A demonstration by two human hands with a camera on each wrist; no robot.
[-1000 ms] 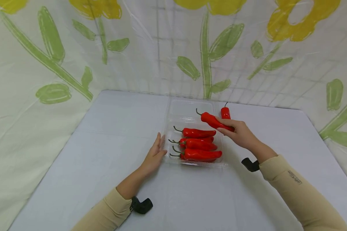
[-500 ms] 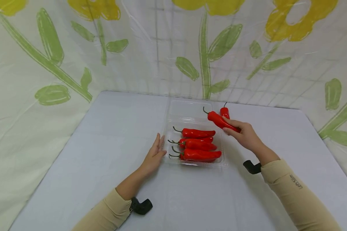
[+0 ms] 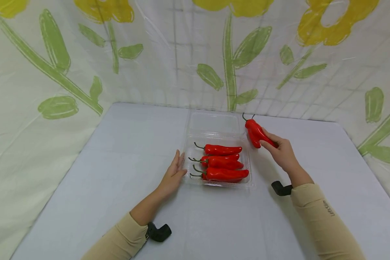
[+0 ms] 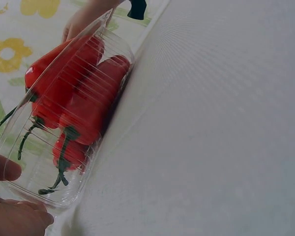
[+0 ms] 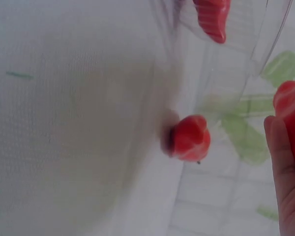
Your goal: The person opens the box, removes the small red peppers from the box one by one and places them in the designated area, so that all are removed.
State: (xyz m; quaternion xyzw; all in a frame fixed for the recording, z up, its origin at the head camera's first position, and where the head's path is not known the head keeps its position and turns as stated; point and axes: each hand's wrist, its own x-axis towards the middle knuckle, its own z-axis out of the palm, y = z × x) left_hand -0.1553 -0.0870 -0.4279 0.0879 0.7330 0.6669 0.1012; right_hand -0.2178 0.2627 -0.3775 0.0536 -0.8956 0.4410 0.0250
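Left hand (image 3: 170, 180): straight-fingered, we touch the box (image 3: 213, 136).
Right hand (image 3: 284, 154): right of the box, we grip a pepper (image 3: 258, 130).

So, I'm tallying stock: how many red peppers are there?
7: five peppers in the clear box, one in the right hand, one on the table; others could be hidden.

Beige sleeves (image 3: 326, 225), the right lettered, adjoin black wrist devices (image 3: 160, 234).

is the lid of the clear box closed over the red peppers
No, the lid lies folded back beyond the clear box, leaving the red peppers inside uncovered.
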